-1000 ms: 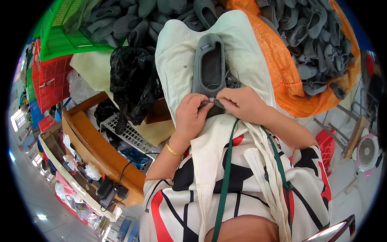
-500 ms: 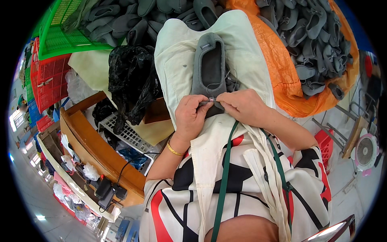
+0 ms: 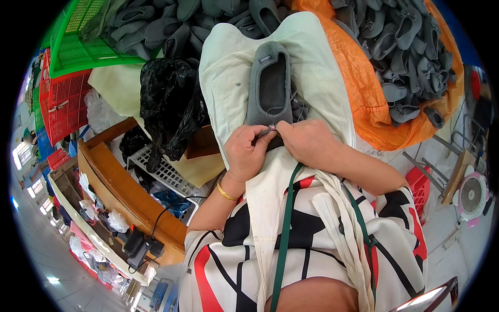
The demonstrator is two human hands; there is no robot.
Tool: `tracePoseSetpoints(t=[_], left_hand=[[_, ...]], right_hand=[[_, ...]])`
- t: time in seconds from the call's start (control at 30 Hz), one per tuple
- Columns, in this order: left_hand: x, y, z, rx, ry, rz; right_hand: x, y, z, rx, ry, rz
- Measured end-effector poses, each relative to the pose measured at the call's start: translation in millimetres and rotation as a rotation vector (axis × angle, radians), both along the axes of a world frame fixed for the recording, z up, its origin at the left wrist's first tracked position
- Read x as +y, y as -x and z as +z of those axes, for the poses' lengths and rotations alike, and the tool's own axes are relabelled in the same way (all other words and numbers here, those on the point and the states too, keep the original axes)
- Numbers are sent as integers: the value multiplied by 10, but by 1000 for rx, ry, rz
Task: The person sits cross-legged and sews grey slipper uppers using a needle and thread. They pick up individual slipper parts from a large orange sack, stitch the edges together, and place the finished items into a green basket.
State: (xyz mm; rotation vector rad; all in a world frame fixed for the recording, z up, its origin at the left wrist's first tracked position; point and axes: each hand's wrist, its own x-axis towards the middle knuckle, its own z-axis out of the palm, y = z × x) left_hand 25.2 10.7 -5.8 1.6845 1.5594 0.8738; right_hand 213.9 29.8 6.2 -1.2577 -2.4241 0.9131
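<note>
A grey slip-on shoe [image 3: 271,86] lies on the pale apron [image 3: 325,78] over my lap, its toe towards me. Just at the toe, my left hand [image 3: 244,153] pinches a small grey fabric strip [image 3: 263,133] between thumb and fingers. My right hand [image 3: 311,141] is closed against the strip's other end, its fingertips at a tiny shiny piece [image 3: 272,127] in the middle. A thin dark thread loops over the shoe's opening. Beside the shoe, more grey fabric pieces [image 3: 300,110] lie partly hidden by my right hand.
An orange sack [image 3: 358,99] full of grey shoes stands at the right, with a fan [image 3: 472,195] beyond. Shoes are heaped [image 3: 156,28] ahead beside a green crate [image 3: 78,52]. At the left are a black plastic bag [image 3: 169,99], a white basket [image 3: 166,171] and a wooden drawer [image 3: 132,197].
My right hand has turned and shifted slightly left, its fingers curling in closer to the shiny piece. The left hand stays nearly in place, still pinching the strip.
</note>
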Motion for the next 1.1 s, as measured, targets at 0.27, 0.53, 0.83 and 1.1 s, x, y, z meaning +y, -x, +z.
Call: tracePoseSetpoints(t=[0.27, 0.53, 0.83, 1.1], left_hand=[[-28, -11, 4, -27, -39, -36], [-69, 31, -107, -122, -134, -113], [-26, 57, -107, -107, -126, -163], [-2, 74, -80, -67, -182, -178]], right_hand=[[24, 11, -103, 12, 117, -28], [137, 48, -91, 327, 521, -268], [377, 32, 86, 297, 761, -202], [515, 53, 44, 191, 243, -21]])
